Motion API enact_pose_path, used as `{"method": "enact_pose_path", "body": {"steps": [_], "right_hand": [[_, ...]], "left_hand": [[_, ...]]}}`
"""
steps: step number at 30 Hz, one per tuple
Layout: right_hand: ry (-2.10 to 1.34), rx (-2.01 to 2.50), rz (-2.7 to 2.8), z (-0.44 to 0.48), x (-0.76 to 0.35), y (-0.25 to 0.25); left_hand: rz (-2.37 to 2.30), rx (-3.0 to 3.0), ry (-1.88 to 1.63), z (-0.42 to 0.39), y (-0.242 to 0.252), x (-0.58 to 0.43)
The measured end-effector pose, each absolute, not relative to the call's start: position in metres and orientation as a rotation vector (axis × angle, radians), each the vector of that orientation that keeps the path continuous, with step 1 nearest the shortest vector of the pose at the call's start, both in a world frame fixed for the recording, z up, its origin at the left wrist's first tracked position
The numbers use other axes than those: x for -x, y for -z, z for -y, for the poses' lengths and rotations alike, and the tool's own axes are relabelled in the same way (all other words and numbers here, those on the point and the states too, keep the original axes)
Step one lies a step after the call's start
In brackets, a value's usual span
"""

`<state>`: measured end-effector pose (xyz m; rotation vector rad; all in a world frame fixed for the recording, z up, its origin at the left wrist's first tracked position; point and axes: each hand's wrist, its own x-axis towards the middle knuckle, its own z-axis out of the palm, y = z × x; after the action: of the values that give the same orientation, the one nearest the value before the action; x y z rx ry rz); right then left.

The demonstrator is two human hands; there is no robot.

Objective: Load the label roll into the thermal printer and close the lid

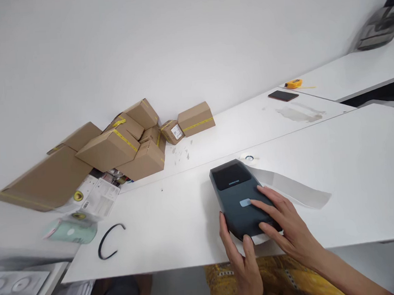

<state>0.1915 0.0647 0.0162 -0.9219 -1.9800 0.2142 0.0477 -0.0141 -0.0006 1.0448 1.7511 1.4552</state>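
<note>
A dark teal label printer (pixel 236 192) with a glossy black window and a pale blue button (pixel 245 202) sits on the white table near its front edge. My left hand (pixel 242 262) grips the printer's near left corner, fingers along its side and thumb at the front. With fingers spread over the top, my right hand (pixel 286 224) touches the button's edge with one fingertip and holds nothing. A long white paper strip (pixel 297 187) lies at the printer's far right side, its near part hidden behind the printer and hand.
Cardboard boxes (pixel 140 163) are stacked at the back left. A black headband (pixel 102 243) and a mint-green pouch (pixel 72 232) lie left. Behind the printer is a small white roll (pixel 249 157). Farther right are a phone (pixel 283 95) and a yellow tape measure (pixel 293 84).
</note>
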Motion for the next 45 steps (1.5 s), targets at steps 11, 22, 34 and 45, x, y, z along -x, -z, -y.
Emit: {"method": "enact_pose_path", "body": {"steps": [11, 22, 34, 45], "right_hand": [[-0.634, 0.843, 1.829, -0.096, -0.201, -0.061], [-0.65, 0.966, 1.745, -0.217, -0.16, -0.148], [-0.753, 1.134, 1.737, -0.275, -0.143, -0.155], [-0.765, 0.986, 1.837, -0.251, -0.164, -0.159]], "left_hand": [[-1.544, -1.185, -1.706, -0.018, -0.044, -0.028], [-1.812, -1.226, -1.41, -0.122, -0.04, 0.022], [-1.951, -1.402, -1.217, -0.13, -0.02, 0.006], [-1.983, -1.492, -1.154, -0.128, -0.03, 0.006]]}}
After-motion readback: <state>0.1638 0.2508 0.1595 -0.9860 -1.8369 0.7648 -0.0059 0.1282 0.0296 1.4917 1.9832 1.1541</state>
